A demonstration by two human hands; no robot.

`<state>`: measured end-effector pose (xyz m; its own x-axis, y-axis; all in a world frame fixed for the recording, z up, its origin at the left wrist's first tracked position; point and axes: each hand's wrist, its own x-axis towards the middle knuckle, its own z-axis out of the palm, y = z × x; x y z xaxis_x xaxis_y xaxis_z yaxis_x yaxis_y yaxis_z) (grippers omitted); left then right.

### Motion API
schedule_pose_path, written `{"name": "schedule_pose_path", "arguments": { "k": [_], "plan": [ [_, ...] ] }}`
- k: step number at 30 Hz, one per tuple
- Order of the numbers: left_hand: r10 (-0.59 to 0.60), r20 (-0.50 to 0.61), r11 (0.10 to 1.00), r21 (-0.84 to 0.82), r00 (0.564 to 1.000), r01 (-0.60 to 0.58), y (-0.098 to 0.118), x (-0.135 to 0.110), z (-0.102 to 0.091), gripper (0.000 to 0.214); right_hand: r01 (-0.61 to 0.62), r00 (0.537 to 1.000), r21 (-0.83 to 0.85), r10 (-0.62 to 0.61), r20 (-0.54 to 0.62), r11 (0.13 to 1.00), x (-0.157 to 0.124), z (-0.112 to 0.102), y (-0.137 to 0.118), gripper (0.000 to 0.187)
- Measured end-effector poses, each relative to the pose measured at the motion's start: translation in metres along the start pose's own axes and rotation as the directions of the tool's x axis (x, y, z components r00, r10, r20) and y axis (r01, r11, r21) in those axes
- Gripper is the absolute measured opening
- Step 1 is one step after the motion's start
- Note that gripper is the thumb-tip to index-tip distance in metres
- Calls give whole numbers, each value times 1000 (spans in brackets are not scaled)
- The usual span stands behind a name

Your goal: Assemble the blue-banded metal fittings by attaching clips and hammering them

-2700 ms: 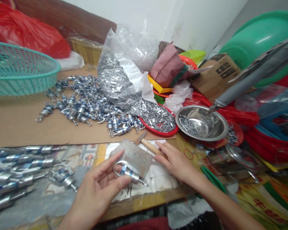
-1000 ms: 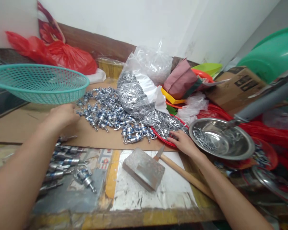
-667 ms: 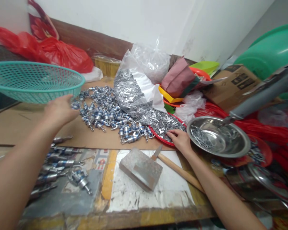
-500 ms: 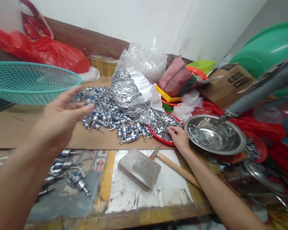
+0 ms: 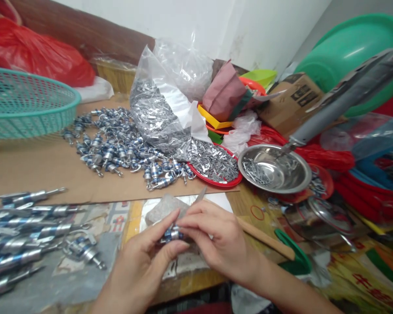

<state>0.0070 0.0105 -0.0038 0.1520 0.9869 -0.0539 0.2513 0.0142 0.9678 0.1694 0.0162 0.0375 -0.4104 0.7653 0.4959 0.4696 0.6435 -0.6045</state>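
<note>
Both hands meet low in the middle, over a grey metal block (image 5: 165, 208). My left hand (image 5: 140, 266) pinches a small blue and silver clasp (image 5: 170, 234) between thumb and fingers. My right hand (image 5: 216, 240) is closed on the same clasp from the right, its fingertips on the clasp's end. A heap of the same blue and silver clasps (image 5: 118, 148) lies on brown cardboard (image 5: 29, 170) behind. A red plate of small silver metal pieces (image 5: 212, 163) sits just beyond my right hand. What my right fingers hold besides the clasp is hidden.
Finished chained clasps (image 5: 22, 226) lie at the left. A teal mesh basket (image 5: 22, 104), a clear bag of silver parts (image 5: 160, 109), a steel bowl (image 5: 275, 168), a wooden-handled tool (image 5: 265, 240), a cardboard box (image 5: 291, 98) and a green basin (image 5: 353, 52) crowd the bench.
My left hand came back from the clasp heap with one clasp. My right hand left the red plate. Both now meet over the grey block, and the view has tilted down.
</note>
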Motion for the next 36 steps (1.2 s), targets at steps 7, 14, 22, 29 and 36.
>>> {"name": "schedule_pose_path", "arguments": {
  "k": [7,14,22,29,36],
  "plan": [
    [189,73,965,169,979,-199,4,-1,-6,45,147,982,-121,-130,140,982,3,-4,-6,20],
    [432,0,876,235,902,-420,12,-1,-12,18,84,984,-70,-71,162,994,-2,-6,-10,19],
    [291,-252,957,54,923,-287,9,-1,-7,18,31,989,69,-41,141,997,-4,-1,-6,16],
    [-96,-80,939,-337,992,64,9,-2,-8,8,127,990,-4,-127,-67,992,-20,3,-2,25],
    [123,-109,991,-42,986,-128,13,-5,-16,9,380,917,-331,-399,12,864,-24,0,2,16]
  ]
}}
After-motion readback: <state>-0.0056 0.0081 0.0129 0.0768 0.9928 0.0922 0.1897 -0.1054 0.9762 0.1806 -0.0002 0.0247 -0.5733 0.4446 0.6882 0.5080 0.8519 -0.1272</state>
